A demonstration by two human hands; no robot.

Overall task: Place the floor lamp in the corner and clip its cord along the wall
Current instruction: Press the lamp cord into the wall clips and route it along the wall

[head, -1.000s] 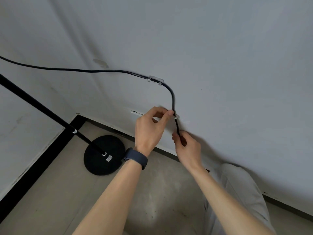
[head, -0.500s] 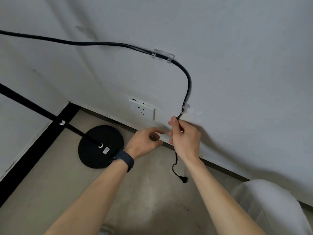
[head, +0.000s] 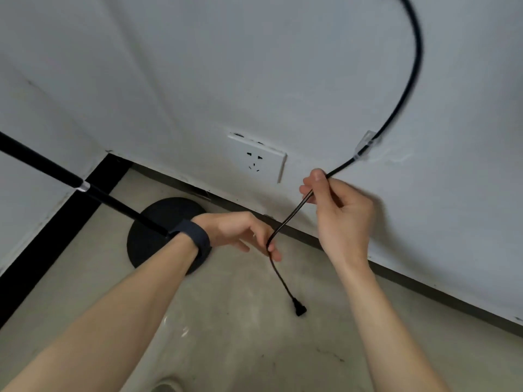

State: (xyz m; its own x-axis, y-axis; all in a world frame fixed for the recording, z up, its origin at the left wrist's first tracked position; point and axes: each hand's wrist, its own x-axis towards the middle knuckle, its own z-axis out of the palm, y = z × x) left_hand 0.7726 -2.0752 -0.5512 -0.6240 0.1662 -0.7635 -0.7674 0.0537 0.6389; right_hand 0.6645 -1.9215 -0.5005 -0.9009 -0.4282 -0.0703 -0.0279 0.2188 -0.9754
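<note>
The floor lamp's round black base (head: 152,230) stands on the floor in the corner, and its black pole (head: 56,172) slants up to the left. The black cord (head: 407,80) curves down the white wall and runs through a clear clip (head: 365,147). Just below the clip my right hand (head: 339,213) pinches the cord. My left hand (head: 240,232), with a dark band on its wrist, holds the cord lower down between its fingertips. The cord's loose end with a small black plug (head: 300,310) hangs just above the floor.
A white wall socket (head: 256,158) sits low on the wall, left of my right hand. A black skirting strip (head: 51,236) lines the left wall and a grey one (head: 424,281) the right wall. The floor (head: 240,335) is bare concrete.
The view has dropped and moved closer, so the upper clip is out of frame. My left hand has gone from near the wall to gripping the cord below my right hand.
</note>
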